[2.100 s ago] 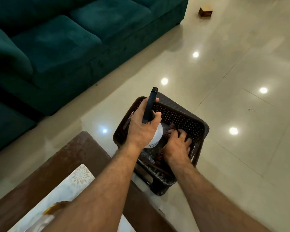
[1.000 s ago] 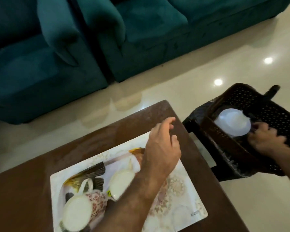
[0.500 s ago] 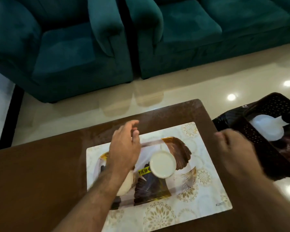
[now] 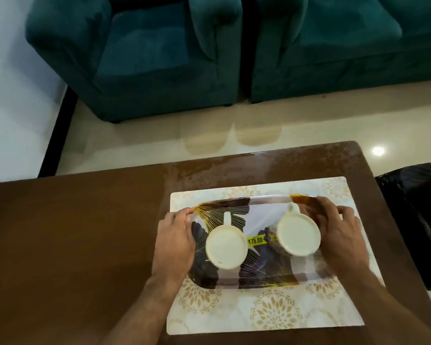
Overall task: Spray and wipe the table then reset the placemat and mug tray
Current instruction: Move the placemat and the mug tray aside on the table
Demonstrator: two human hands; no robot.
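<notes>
Holding the mug tray point(image 4: 256, 277) by its two short ends, the person has the left hand point(image 4: 176, 241) curled round the tray's left rim and the right hand point(image 4: 339, 237) wrapped over its right rim, both gripping. The tray sits on the placemat point(image 4: 271, 312), roughly centred on it, and the placemat lies on the brown counter point(image 4: 72, 232), toward the counter's right end. Two cream mugs stand on the tray: the left mug point(image 4: 226, 247) near the tray's left half, the right mug point(image 4: 298, 235) just beside the right hand's fingers.

The step in hand appears to be squaring the tray on the placemat. To do it well, both hands should move together and keep the tray level, since the mugs stand loose and could slide or knock each other. Sliding would likely drag the placemat askew, so a slight lift seems wiser. The right hand should stay clear of the right mug.
</notes>
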